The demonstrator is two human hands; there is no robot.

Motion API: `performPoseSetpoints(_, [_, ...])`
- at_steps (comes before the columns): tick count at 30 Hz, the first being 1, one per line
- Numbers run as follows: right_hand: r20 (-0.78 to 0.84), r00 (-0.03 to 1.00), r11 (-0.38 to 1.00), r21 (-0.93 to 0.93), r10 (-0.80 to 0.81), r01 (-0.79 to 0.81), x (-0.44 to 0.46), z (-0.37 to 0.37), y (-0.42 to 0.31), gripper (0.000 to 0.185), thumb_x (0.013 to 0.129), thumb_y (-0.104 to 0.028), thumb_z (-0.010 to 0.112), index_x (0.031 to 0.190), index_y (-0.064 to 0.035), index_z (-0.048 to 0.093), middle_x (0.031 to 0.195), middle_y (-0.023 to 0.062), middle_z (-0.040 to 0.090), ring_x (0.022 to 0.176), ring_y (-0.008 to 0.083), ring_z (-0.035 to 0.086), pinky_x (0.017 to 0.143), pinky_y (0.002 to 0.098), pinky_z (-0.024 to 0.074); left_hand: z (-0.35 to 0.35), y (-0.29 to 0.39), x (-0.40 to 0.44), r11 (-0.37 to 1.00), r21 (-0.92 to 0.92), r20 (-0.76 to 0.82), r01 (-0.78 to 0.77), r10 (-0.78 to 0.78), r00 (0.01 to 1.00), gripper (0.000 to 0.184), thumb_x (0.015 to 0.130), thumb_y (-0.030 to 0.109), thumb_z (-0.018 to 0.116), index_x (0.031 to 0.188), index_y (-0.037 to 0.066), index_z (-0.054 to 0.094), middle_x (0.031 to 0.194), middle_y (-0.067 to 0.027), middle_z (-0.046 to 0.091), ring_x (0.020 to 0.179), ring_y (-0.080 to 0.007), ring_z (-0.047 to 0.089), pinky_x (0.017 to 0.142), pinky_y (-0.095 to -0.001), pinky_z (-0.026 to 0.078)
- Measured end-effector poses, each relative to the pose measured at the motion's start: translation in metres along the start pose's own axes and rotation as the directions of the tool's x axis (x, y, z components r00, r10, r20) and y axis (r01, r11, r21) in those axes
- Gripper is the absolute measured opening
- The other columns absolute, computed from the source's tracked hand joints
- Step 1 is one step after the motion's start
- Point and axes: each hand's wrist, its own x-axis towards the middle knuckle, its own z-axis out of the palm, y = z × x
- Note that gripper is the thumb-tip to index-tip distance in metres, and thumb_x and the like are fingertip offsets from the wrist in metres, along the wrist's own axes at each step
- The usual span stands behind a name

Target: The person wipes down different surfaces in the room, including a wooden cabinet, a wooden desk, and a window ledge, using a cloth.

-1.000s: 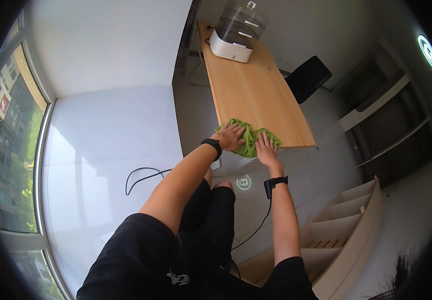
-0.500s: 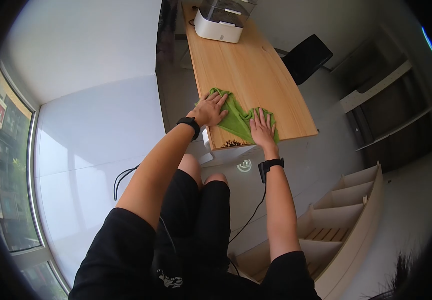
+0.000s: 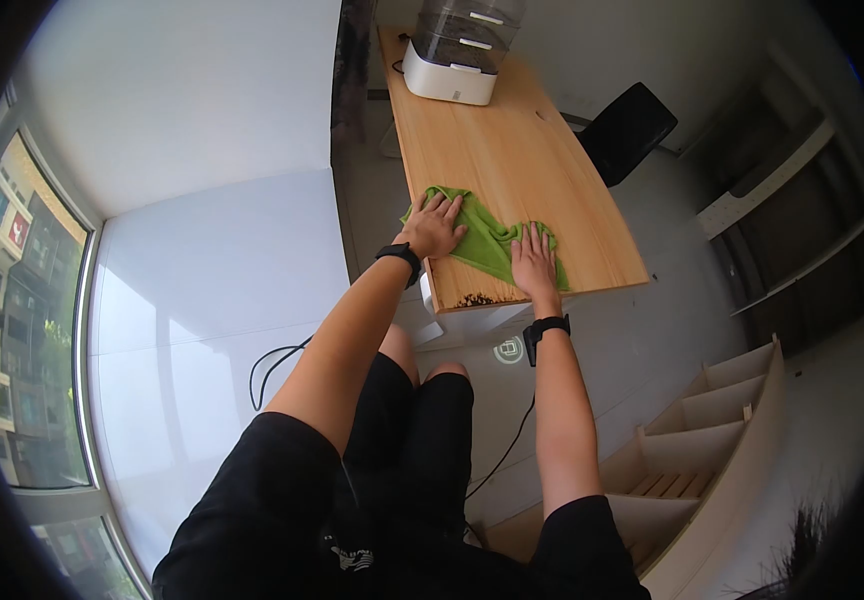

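A green cloth (image 3: 487,241) lies spread over the near end of the wooden table (image 3: 512,160), its edges bunched in folds. My left hand (image 3: 436,228) rests flat on the cloth's left part, close to the table's left edge, with the fingers stretched out. On the cloth's right part lies my right hand (image 3: 534,262), also flat with fingers extended. Both palms face down, and neither hand wraps around the cloth. A dark, burnt-looking patch (image 3: 474,300) marks the table's front edge between my hands.
A white appliance with stacked clear trays (image 3: 452,75) stands at the table's far end. Beyond the right side is a black chair (image 3: 630,132). A wooden rack with compartments (image 3: 697,440) stands at lower right. A cable (image 3: 512,445) hangs by my right wrist.
The whole view has shifted slightly, so the table and appliance sit lower and further right. Both hands stay flat on the cloth, in nearly the same places on the table.
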Motion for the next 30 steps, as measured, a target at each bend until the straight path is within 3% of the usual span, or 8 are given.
performPoseSetpoints(7, [-0.068,0.993,0.995,0.008,-0.095,0.096,-0.028,0.011,-0.003,0.061,0.102,-0.041,0.029,0.147,-0.0013,0.032,0.157,0.0144,0.024,0.143,0.0348,0.026,0.117,0.0475,0.0206,0.004,0.013,-0.027,0.999,-0.002,0.008,-0.037,0.037,0.999,0.067,0.100,0.042,0.028,0.151,-0.001,0.022,0.149,-0.0175,0.039,0.144,-0.0322,0.024,0.120,-0.0464,0.007])
performPoseSetpoints(11, [-0.271,0.931,0.965,0.028,-0.245,0.262,-0.048,0.017,-0.009,0.052,0.101,-0.033,0.038,0.136,0.0049,0.046,0.147,0.0183,0.041,0.134,0.0389,0.039,0.112,0.0454,0.0315,0.011,0.021,-0.057,0.988,-0.014,-0.058,-0.153,0.152,0.987,0.063,0.096,0.034,0.035,0.147,-0.002,0.031,0.143,-0.0193,0.044,0.140,-0.0327,0.032,0.118,-0.0491,0.013])
performPoseSetpoints(15, [-0.355,0.915,0.885,0.341,-0.190,0.316,-0.098,0.000,-0.045,0.034,0.095,-0.014,0.055,0.119,0.0086,0.058,0.130,0.0210,0.056,0.118,0.0370,0.054,0.099,0.0408,0.0451,-0.016,0.028,-0.106,0.918,-0.059,-0.109,-0.392,0.384,0.917,0.056,0.090,0.020,0.048,0.137,-0.009,0.040,0.130,-0.0213,0.055,0.129,-0.0348,0.046,0.113,-0.0436,0.030])
performPoseSetpoints(17, [-0.350,0.919,0.850,0.416,-0.180,0.325,-0.132,-0.021,-0.069,0.029,0.092,-0.010,0.058,0.116,0.0068,0.061,0.123,0.0194,0.061,0.114,0.0363,0.057,0.095,0.0400,0.0474,-0.027,0.015,-0.121,0.876,-0.088,-0.196,-0.475,0.452,0.870,0.046,0.086,0.010,0.050,0.128,-0.007,0.050,0.116,-0.0222,0.062,0.109,-0.0348,0.061,0.098,-0.0398,0.047])
performPoseSetpoints(19, [-0.392,0.884,0.820,0.398,-0.254,0.412,-0.163,-0.045,-0.088,0.028,0.093,-0.011,0.058,0.115,0.0060,0.062,0.121,0.0182,0.062,0.112,0.0356,0.058,0.094,0.0401,0.0478,-0.075,0.007,-0.149,0.884,-0.131,-0.212,-0.450,0.418,0.883,0.038,0.085,0.005,0.051,0.122,-0.004,0.054,0.107,-0.0214,0.064,0.095,-0.0362,0.064,0.085,-0.0414,0.052])
performPoseSetpoints(20, [-0.430,0.859,0.792,0.404,-0.278,0.458,-0.171,-0.050,-0.091,0.027,0.093,-0.011,0.058,0.113,0.0061,0.062,0.120,0.0174,0.062,0.110,0.0351,0.059,0.093,0.0399,0.0481,-0.094,-0.001,-0.163,0.839,-0.107,-0.367,-0.533,0.465,0.806,0.032,0.083,-0.001,0.053,0.115,-0.003,0.056,0.096,-0.0184,0.065,0.084,-0.0372,0.064,0.076,-0.0423,0.054])
performPoseSetpoints(24, [-0.607,0.750,0.761,0.347,-0.262,0.548,-0.197,-0.082,-0.109,0.018,0.086,0.001,0.063,0.104,0.0025,0.064,0.106,0.0140,0.062,0.096,0.0325,0.060,0.082,0.0395,0.0501,-0.176,-0.033,-0.231,0.869,-0.055,-0.483,-0.491,0.407,0.775,0.015,0.087,0.003,0.063,0.101,0.000,0.060,0.090,-0.0120,0.066,0.078,-0.0310,0.065,0.069,-0.0384,0.055])
performPoseSetpoints(30, [-0.545,0.775,0.630,0.488,-0.320,0.604,-0.207,-0.110,-0.174,0.041,0.077,0.008,0.065,0.117,-0.0013,0.060,0.093,0.0137,0.055,0.083,0.0309,0.058,0.075,0.0387,0.0480,-0.324,-0.051,-0.338,0.909,0.297,-0.330,-0.294,0.387,0.861,0.014,0.080,0.000,0.072,0.092,0.000,0.065,0.083,-0.0093,0.069,0.072,-0.0222,0.067,0.063,-0.0317,0.056])
